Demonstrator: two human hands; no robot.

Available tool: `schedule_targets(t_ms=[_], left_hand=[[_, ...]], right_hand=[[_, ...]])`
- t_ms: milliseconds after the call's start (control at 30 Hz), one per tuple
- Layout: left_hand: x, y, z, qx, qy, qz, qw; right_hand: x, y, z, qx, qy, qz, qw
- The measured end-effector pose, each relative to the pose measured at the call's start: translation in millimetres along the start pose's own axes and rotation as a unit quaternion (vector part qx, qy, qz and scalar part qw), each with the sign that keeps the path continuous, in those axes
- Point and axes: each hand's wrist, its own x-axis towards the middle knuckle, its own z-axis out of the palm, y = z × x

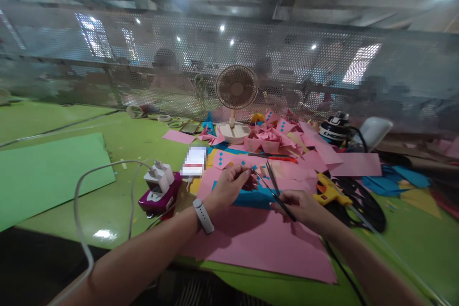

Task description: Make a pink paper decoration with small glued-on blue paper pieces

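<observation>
My right hand (296, 205) grips a pair of scissors (275, 192) with dark handles. Their two blades are spread apart and point up and left, one tip close to my left fingertips. My left hand (231, 184) is closed in a pinch, and what it holds is too small to make out. A small blue bit shows by those fingertips, but I cannot tell whether it is held or lies behind. Beneath both hands lie a large pink sheet (258, 244) and a strip of blue paper (256, 198). Pink paper with small blue diamonds lies just beyond.
Folded pink paper pieces (270, 136) pile up beside a small fan (236, 88). To the right are a yellow glue gun (332, 191) and a black jug-like container (335, 129). At left stand a phone (194, 160), plugged-in chargers (159, 179) with cables, and a green sheet (53, 172).
</observation>
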Motion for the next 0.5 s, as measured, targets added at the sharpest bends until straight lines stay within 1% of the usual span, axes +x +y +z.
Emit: schedule_targets(t_ms=[167, 300, 500], left_hand=[[-1.1, -0.1, 3.1, -0.027, 0.014, -0.009, 1.0], [-0.3, -1.2, 2.9, -0.045, 0.005, -0.014, 0.999], [1.4, -3.7, 0.8, -0.058, -0.006, -0.013, 0.998]], right_hand=[[0.8, 1.2, 0.6, 0.03, -0.016, -0.001, 0.999], [1.6, 1.8, 0.5, 0.049, -0.02, 0.002, 0.999], [1.4, 0.2, 0.7, 0.049, -0.022, 0.003, 0.999]])
